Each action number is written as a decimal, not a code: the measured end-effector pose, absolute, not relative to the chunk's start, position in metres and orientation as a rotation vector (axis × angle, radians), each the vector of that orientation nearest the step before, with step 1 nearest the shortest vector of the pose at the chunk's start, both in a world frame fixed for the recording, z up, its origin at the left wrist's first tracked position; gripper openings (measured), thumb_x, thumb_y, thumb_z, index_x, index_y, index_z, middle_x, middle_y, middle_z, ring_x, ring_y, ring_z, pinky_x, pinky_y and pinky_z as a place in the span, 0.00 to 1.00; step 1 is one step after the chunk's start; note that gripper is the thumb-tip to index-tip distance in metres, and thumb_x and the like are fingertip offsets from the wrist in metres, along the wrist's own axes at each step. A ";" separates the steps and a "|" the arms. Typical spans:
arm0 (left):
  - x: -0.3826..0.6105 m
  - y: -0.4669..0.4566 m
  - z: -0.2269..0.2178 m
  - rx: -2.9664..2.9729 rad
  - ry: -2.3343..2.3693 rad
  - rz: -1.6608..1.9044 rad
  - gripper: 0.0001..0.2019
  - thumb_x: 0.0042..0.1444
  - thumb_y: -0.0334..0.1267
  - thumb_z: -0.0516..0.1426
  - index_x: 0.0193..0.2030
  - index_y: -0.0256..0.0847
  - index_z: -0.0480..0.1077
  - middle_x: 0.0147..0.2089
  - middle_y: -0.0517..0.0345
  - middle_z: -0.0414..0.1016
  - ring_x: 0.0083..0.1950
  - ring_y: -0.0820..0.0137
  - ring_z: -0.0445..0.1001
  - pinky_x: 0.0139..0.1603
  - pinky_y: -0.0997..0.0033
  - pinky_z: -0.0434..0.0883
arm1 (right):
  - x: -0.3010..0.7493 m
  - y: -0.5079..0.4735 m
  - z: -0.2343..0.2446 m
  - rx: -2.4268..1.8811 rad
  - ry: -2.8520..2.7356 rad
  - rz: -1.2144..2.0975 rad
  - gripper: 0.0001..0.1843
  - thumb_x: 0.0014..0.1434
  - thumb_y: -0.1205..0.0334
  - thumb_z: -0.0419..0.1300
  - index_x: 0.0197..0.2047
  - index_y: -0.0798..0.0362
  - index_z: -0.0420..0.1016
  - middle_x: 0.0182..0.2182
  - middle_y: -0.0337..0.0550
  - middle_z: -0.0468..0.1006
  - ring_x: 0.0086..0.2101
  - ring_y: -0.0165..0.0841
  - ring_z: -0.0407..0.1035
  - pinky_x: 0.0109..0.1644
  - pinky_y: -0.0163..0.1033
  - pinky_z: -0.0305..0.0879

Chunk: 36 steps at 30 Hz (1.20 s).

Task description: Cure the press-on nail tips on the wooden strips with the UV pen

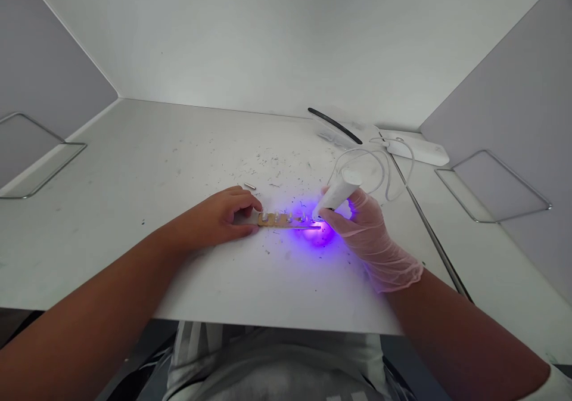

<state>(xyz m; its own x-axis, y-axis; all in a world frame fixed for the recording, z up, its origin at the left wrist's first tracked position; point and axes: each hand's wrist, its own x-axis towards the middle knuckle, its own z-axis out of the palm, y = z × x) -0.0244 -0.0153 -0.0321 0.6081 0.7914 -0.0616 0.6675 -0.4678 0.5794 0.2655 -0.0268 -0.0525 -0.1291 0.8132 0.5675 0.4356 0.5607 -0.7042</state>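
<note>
My bare left hand [230,215] pinches the left end of a narrow tan strip [280,223] lying on the table. Several small clear, shiny pieces stand in a row along the strip. In a thin, see-through glove, my right hand [364,228] grips a white handheld UV lamp [338,193], tilted with its head down over the strip's right end. The lamp is lit and throws violet light on the strip and the tabletop around it. The lamp's head hides that end of the strip.
A small metal pin [249,186] lies beyond my left hand. Dark specks dot the white table [111,240]. Behind the lamp are its looping cable [388,180], a dark-edged curved object [335,126] and a white power strip [417,149]. Wire frames [494,186] stand at both side walls.
</note>
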 end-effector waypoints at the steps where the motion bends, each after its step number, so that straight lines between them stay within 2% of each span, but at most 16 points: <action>1: -0.025 -0.015 -0.032 2.273 1.148 0.288 0.14 0.59 0.46 0.59 0.47 0.41 0.73 0.39 0.56 0.69 0.42 0.67 0.68 0.40 0.68 0.68 | 0.266 -0.027 -0.053 -1.035 -1.759 0.459 0.05 0.50 0.67 0.61 0.30 0.48 0.71 0.26 0.35 0.70 0.28 0.30 0.67 0.32 0.39 0.64; 36: -0.024 -0.015 -0.032 2.292 1.152 0.294 0.14 0.58 0.46 0.59 0.46 0.41 0.73 0.39 0.56 0.70 0.41 0.67 0.68 0.41 0.68 0.68 | 0.268 -0.027 -0.055 -1.060 -1.782 0.480 0.03 0.52 0.64 0.62 0.31 0.48 0.70 0.28 0.36 0.71 0.30 0.31 0.68 0.33 0.40 0.68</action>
<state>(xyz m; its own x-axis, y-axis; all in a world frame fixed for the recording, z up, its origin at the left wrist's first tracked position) -0.0242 -0.0147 -0.0319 0.6080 0.7924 -0.0499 0.6714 -0.4796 0.5649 0.2684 -0.0268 -0.0548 -0.1499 0.8291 0.5387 0.4468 0.5428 -0.7111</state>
